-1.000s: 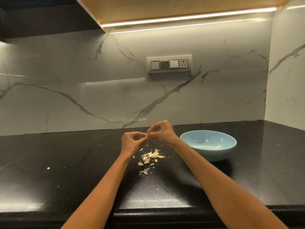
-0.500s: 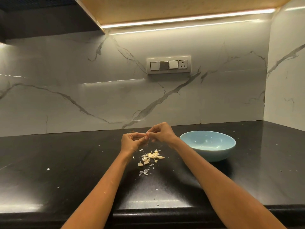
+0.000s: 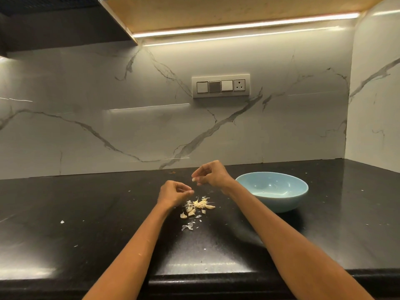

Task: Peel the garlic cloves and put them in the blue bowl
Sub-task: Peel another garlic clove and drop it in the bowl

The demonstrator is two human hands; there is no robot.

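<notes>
My left hand (image 3: 173, 194) hovers just above the counter with curled fingers, its thumb and forefinger pinched together on a garlic clove that is mostly hidden. My right hand (image 3: 211, 175) is higher and to the right, pinching a small white scrap of garlic skin (image 3: 193, 179) at its fingertips. Below both hands lies a pile of pale garlic cloves and skins (image 3: 200, 205). The blue bowl (image 3: 279, 204) stands on the counter to the right of the pile, close to my right wrist; its inside looks empty.
The black counter (image 3: 86, 213) carries scattered white skin flakes (image 3: 188, 226) in front of the pile and one flake far left (image 3: 62, 222). A marble wall with a switch plate (image 3: 220, 85) rises behind, and a side wall closes off the right.
My hands were joined fingertip to fingertip on one clove. They have now pulled apart: the right hand went up and right, the left hand dropped slightly toward the pile.
</notes>
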